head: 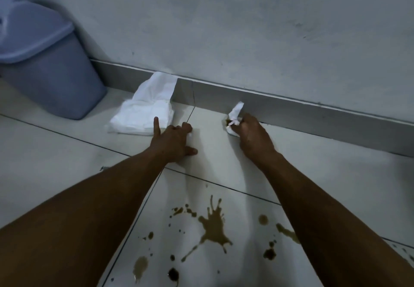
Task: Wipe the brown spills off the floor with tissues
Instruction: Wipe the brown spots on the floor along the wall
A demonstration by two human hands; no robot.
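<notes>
Right hand [248, 133] squeezing a crumpled tissue [234, 118] with a brown stain, down on the floor [67, 152] by the wall. Left hand [173, 137] pressed on the floor, fingers curled, maybe around a white scrap, beside the tissue pack [145, 109]. Brown spills [212, 226] nearer, not wiped. Best to grab a fresh tissue, press flat, wipe inward

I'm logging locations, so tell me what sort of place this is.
Probably an indoor room in a home, at the foot of a wall. The signs: a pale tiled floor, a painted wall with a grey skirting, and a blue lidded bin in the corner.
</notes>
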